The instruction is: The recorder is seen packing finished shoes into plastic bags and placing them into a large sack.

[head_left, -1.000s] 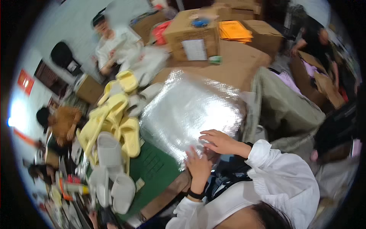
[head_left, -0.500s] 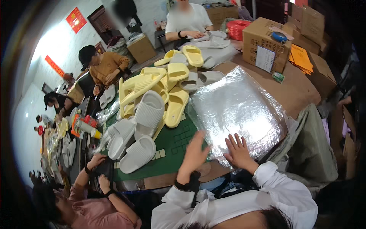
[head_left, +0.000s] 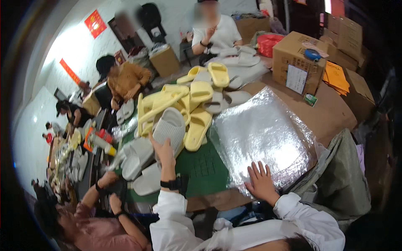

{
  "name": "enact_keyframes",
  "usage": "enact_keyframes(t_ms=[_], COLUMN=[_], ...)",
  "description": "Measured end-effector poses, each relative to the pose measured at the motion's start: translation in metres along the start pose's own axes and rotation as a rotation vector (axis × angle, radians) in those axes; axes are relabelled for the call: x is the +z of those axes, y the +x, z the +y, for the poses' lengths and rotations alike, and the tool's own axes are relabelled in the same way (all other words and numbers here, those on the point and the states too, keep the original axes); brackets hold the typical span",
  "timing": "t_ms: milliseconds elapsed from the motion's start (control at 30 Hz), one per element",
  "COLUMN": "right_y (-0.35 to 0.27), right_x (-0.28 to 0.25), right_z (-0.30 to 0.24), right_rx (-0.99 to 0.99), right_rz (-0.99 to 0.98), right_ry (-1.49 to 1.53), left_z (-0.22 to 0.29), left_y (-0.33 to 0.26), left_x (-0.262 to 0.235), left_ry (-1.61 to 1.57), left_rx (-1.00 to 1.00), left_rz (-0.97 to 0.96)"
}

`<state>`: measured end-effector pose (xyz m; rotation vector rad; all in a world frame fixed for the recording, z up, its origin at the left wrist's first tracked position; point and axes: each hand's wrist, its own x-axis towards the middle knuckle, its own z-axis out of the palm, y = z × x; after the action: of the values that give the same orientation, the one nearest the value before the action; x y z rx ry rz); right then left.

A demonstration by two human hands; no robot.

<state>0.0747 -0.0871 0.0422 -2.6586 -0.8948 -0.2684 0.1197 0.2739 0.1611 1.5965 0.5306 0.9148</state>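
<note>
A light grey slide slipper (head_left: 169, 125) with a ribbed strap lies on a pile, and my left hand (head_left: 164, 152) reaches over its lower end with fingers apart. Whether the fingertips press on it cannot be made out. Another grey slipper (head_left: 147, 180) lies below, partly hidden by my left forearm. Yellow slippers (head_left: 198, 129) are heaped behind, several of them. My right hand (head_left: 262, 183) lies flat, fingers spread, on the near part of a shiny stack of clear plastic bags (head_left: 261, 125).
Under the slippers is a green mat (head_left: 205, 167) on the table. A cardboard box (head_left: 299, 62) stands at the far right, beside orange sheets (head_left: 336, 78). A grey-green sack (head_left: 345, 175) bulges at the right edge. Co-workers sit to the left and across; a person in pink (head_left: 94, 221) is nearest.
My left hand has moved left from the bags' edge to the grey slipper. My right hand stays on the bags. The person across has raised a hand. The whole view has shifted slightly.
</note>
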Motion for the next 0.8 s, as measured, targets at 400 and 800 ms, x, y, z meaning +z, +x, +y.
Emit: enact_keyframes(t_ms=[400, 800], right_y=[-0.008, -0.004], right_x=[-0.005, -0.001], right_z=[0.001, 0.006], right_rx=[0.029, -0.003], right_rz=[0.018, -0.004], right_ry=[0.048, 0.059], left_z=[0.068, 0.109], left_y=[-0.049, -0.158], left_x=[0.090, 0.179], left_ry=[-0.424, -0.617], left_rx=[-0.079, -0.204], left_rz=[-0.431, -0.905])
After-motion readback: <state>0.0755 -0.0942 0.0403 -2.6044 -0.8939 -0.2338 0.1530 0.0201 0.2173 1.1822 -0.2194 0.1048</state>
